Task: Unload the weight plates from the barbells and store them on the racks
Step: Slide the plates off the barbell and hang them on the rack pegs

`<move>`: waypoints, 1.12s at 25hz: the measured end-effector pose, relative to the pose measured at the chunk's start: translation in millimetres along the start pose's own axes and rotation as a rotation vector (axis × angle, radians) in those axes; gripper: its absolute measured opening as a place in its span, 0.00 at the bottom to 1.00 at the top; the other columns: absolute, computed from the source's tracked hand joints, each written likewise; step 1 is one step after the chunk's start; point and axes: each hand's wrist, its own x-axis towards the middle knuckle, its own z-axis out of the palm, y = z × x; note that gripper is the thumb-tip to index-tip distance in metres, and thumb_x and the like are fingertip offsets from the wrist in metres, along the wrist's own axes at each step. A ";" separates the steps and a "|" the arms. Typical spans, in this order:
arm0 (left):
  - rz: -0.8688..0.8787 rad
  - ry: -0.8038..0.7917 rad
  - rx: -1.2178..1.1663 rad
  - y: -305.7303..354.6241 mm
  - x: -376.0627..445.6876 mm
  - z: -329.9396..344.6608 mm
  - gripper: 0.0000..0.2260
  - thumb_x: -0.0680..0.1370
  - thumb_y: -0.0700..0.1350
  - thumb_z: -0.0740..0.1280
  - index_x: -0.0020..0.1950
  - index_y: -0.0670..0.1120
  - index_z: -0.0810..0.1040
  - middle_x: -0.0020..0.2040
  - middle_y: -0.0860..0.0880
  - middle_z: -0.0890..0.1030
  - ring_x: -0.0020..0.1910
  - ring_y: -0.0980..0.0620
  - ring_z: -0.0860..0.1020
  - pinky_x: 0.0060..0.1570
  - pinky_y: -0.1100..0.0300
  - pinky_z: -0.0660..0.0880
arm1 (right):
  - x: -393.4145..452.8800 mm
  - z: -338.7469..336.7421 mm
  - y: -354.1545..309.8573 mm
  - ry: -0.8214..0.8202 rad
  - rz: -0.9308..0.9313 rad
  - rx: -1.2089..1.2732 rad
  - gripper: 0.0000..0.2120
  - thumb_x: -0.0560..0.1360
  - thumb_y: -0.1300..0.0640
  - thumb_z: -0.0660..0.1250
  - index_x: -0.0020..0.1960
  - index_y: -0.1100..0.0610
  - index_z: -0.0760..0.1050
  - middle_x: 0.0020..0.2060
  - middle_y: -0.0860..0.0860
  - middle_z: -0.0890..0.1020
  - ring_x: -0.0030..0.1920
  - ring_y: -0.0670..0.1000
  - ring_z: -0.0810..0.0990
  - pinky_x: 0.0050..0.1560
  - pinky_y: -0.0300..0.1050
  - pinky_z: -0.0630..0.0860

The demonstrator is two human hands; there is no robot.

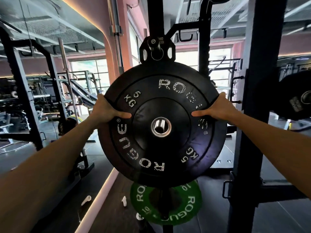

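A gym: black steel racks [252,81], weight plates [161,125], upright barbells [67,78], rubber flooring.

Daylight pours through large windows [87,71] at the back, blown out to near white, so the dark rack uprights [257,98] read almost as silhouettes. A warm strip light [87,19] glows along the ceiling edge, and a soft purple sheen lies on the black weight plate [198,148]. The wide-angle lens bends straight lines near the edges, and the far corners look smeared and soft.
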 end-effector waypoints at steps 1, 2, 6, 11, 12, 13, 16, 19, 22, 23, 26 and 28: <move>0.010 -0.028 -0.007 -23.7 22.1 6.9 0.52 0.40 0.63 0.83 0.60 0.46 0.75 0.52 0.55 0.82 0.52 0.58 0.81 0.52 0.55 0.79 | 6.3 9.4 1.8 0.003 -0.001 0.012 0.59 0.47 0.39 0.84 0.70 0.58 0.63 0.61 0.50 0.72 0.67 0.54 0.72 0.62 0.44 0.70; 0.014 -0.025 0.001 -31.7 29.4 11.8 0.52 0.40 0.63 0.83 0.60 0.47 0.75 0.53 0.55 0.83 0.52 0.58 0.81 0.52 0.54 0.80 | 10.9 18.2 3.4 0.006 -0.010 0.012 0.57 0.48 0.42 0.84 0.70 0.57 0.64 0.62 0.50 0.72 0.67 0.53 0.72 0.61 0.42 0.69; -0.002 -0.051 -0.024 -32.5 22.1 30.3 0.43 0.49 0.53 0.86 0.58 0.43 0.72 0.52 0.55 0.79 0.50 0.59 0.78 0.51 0.61 0.75 | 25.9 49.3 13.0 -0.014 0.067 -0.020 0.63 0.43 0.37 0.84 0.70 0.58 0.62 0.63 0.51 0.74 0.64 0.52 0.74 0.64 0.51 0.73; -0.039 -0.092 -0.053 -57.3 40.8 63.5 0.54 0.45 0.59 0.84 0.63 0.42 0.63 0.59 0.50 0.74 0.59 0.51 0.74 0.58 0.51 0.74 | 48.9 74.7 34.1 -0.030 0.095 -0.030 0.62 0.44 0.38 0.84 0.70 0.58 0.60 0.62 0.48 0.72 0.63 0.49 0.72 0.64 0.50 0.72; -0.039 -0.090 -0.044 -60.4 49.2 69.6 0.56 0.42 0.62 0.83 0.63 0.43 0.65 0.59 0.51 0.75 0.59 0.52 0.74 0.59 0.51 0.74 | 56.1 76.8 35.9 -0.024 0.084 -0.026 0.62 0.44 0.38 0.84 0.69 0.58 0.61 0.62 0.48 0.72 0.64 0.50 0.72 0.64 0.50 0.72; -0.038 -0.089 -0.044 -66.2 56.5 76.1 0.57 0.41 0.64 0.83 0.64 0.44 0.65 0.59 0.51 0.75 0.59 0.53 0.74 0.59 0.51 0.74 | 63.5 80.4 41.1 -0.024 0.078 -0.016 0.62 0.43 0.38 0.84 0.69 0.58 0.61 0.62 0.49 0.72 0.65 0.51 0.73 0.64 0.48 0.71; -0.026 -0.078 -0.020 -67.7 75.1 88.4 0.56 0.45 0.60 0.84 0.66 0.43 0.62 0.60 0.51 0.71 0.59 0.54 0.71 0.58 0.56 0.71 | 84.5 90.0 49.2 -0.009 0.099 -0.006 0.59 0.47 0.41 0.84 0.68 0.60 0.60 0.64 0.51 0.73 0.66 0.53 0.72 0.61 0.46 0.69; -0.019 -0.059 -0.031 -80.6 104.5 111.5 0.55 0.46 0.58 0.84 0.65 0.42 0.62 0.61 0.48 0.72 0.61 0.50 0.72 0.57 0.54 0.72 | 113.0 106.9 63.4 0.000 0.100 0.010 0.58 0.44 0.39 0.84 0.65 0.58 0.60 0.62 0.50 0.73 0.65 0.53 0.73 0.59 0.46 0.70; -0.002 -0.027 -0.023 -89.1 128.6 130.5 0.56 0.44 0.61 0.83 0.63 0.42 0.63 0.61 0.47 0.72 0.61 0.48 0.73 0.57 0.51 0.73 | 143.3 120.9 70.5 0.031 0.085 -0.010 0.56 0.47 0.41 0.84 0.65 0.59 0.60 0.56 0.48 0.71 0.64 0.53 0.74 0.56 0.43 0.69; -0.006 -0.023 -0.032 -93.2 136.5 136.2 0.57 0.43 0.63 0.82 0.63 0.43 0.63 0.60 0.47 0.72 0.61 0.48 0.73 0.57 0.50 0.74 | 153.6 125.4 73.0 0.038 0.079 -0.010 0.55 0.49 0.42 0.84 0.66 0.60 0.60 0.56 0.48 0.71 0.64 0.54 0.74 0.55 0.43 0.68; -0.038 -0.012 -0.068 -106.9 157.3 155.0 0.57 0.41 0.64 0.82 0.63 0.45 0.62 0.60 0.47 0.73 0.61 0.47 0.73 0.58 0.47 0.75 | 182.0 139.6 79.0 0.051 0.043 -0.051 0.55 0.50 0.42 0.84 0.67 0.59 0.59 0.62 0.52 0.73 0.65 0.55 0.73 0.57 0.43 0.68; -0.046 -0.018 -0.085 -112.0 172.1 167.8 0.54 0.44 0.61 0.83 0.62 0.46 0.61 0.61 0.47 0.72 0.62 0.48 0.73 0.58 0.47 0.74 | 204.1 148.4 82.7 0.048 0.041 -0.044 0.55 0.50 0.41 0.84 0.67 0.58 0.59 0.63 0.53 0.74 0.65 0.55 0.73 0.59 0.45 0.70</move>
